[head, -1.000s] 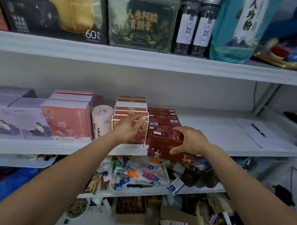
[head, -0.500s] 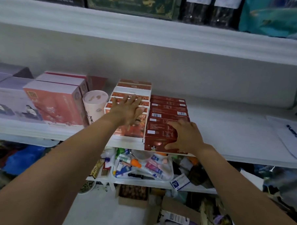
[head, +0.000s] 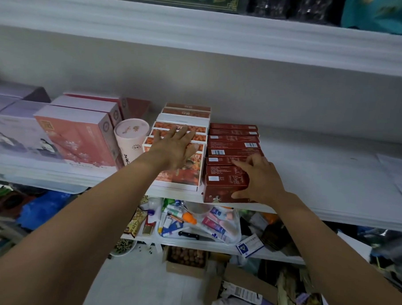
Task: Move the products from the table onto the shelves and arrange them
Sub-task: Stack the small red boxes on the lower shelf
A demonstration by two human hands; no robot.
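A row of dark red boxes [head: 232, 140] stands on edge on the middle shelf [head: 321, 180]. The front dark red box [head: 224, 180] sits at the shelf's front lip. My right hand [head: 261, 178] grips its right end, thumb on the front face and fingers over the top. To the left, my left hand [head: 175, 149] lies flat with straight fingers on a row of orange-and-white boxes [head: 180, 126].
A pink canister [head: 130, 135], pink boxes [head: 76, 137] and lavender boxes [head: 14, 130] fill the shelf's left. A paper sheet [head: 399, 170] lies at the far right. The upper shelf edge [head: 200, 30] hangs overhead. Below, a tray of tubes [head: 201, 224] and cartons crowd the lower levels.
My right hand has carried the dark red box up from below the shelf lip and set it at the front of the red row. My left hand slid further back over the orange boxes.
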